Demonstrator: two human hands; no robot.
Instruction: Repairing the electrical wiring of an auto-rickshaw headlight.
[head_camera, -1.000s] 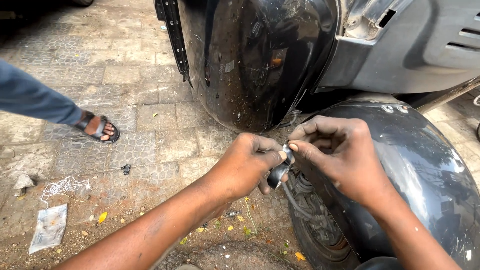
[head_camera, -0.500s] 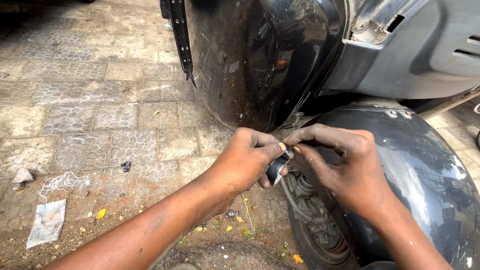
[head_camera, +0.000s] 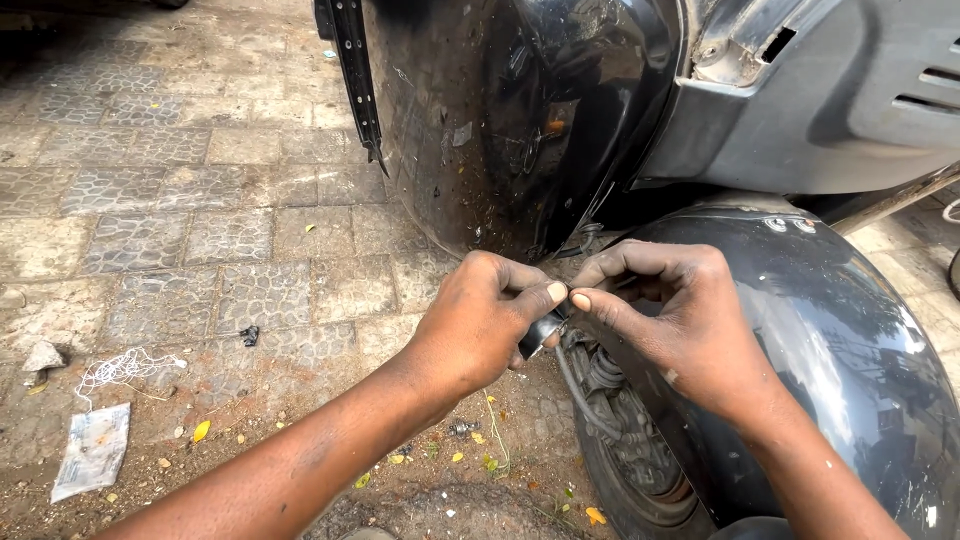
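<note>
Pinching one small black part (head_camera: 540, 330), left hand (head_camera: 480, 325) and right hand (head_camera: 670, 320) fingers meet.

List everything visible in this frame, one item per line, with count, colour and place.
Scooter front body panel: one, glossy black, top centre.
Grey side panel: one, top right.
Front mudguard: one, dark grey, right, over the wheel.
Front wheel: one, black, bottom centre-right.
Small black part: one, pinched between both hands.
Paving: grey-brown blocks, left.
Paper scrap: one, white, bottom left.
String tangle: one, white, left.
Left hand: fingers on the black part.
Right hand: fingers meeting the left thumb.
</note>
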